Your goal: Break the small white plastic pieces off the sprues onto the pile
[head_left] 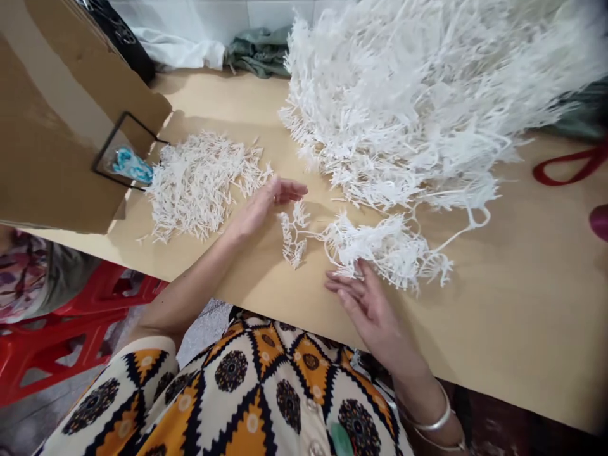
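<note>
Toward the near edge of the table (pixel 522 304): a branching white cluster (pixel 384 247) is lying between the large heap and the person, a thin side branch (pixel 293 234) stretching out to its left.
Left hand (pixel 259 206): it is reaching between the short white pieces (pixel 199 180) and the side branch, fingers extending loosely, thumb and fingers not pressing together.
Right hand (pixel 373 310): its fingers are spreading at the cluster's near fringe; I cannot tell whether they are pressing on any strands.
Large white heap (pixel 418 107): it is filling the far edge toward the right corner, a strand running down to the cluster.
Left end: a cardboard box (pixel 52 120) is standing beside the short pieces.
Right end: a red loop (pixel 570 166) is lying beside the heap.
</note>
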A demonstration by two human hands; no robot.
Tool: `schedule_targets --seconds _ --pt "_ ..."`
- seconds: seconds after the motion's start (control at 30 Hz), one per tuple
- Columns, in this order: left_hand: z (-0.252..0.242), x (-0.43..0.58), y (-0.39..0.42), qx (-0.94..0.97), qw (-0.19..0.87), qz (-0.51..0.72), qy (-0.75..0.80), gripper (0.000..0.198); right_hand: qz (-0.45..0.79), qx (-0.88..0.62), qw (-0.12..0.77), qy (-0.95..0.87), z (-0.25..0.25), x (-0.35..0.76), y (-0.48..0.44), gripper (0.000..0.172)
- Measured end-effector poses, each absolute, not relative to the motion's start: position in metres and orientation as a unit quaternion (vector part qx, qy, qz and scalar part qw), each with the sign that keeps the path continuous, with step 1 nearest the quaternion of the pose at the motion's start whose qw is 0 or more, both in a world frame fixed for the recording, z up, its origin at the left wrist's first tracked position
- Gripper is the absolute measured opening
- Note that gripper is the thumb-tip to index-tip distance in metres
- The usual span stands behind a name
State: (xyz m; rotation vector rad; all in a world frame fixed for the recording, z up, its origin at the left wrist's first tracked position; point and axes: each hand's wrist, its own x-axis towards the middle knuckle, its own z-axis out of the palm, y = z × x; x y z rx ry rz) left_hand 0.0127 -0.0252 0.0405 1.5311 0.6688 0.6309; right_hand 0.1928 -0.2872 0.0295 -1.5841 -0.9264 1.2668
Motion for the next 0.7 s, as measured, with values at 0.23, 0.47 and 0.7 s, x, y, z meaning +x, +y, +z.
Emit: schedule_targets --seconds 0.23,0.47,0.7 --pt "0.017 0.009 -0.032 0.701 0.555 0.311 0.322 0.049 0.374 -0.620 0.327 -0.607 0.076 0.203 -0.283 0.057" --pt "0.004 0.016 -0.033 0.677 0.561 0.342 0.331 0.043 0.348 -0.576 0.520 -0.526 0.093 0.156 -0.202 0.037" --pt "0.003 0.009 -0.030 0.609 0.638 0.358 0.306 0.048 0.183 -0.660 0.529 -0.501 0.000 0.163 -0.126 0.037"
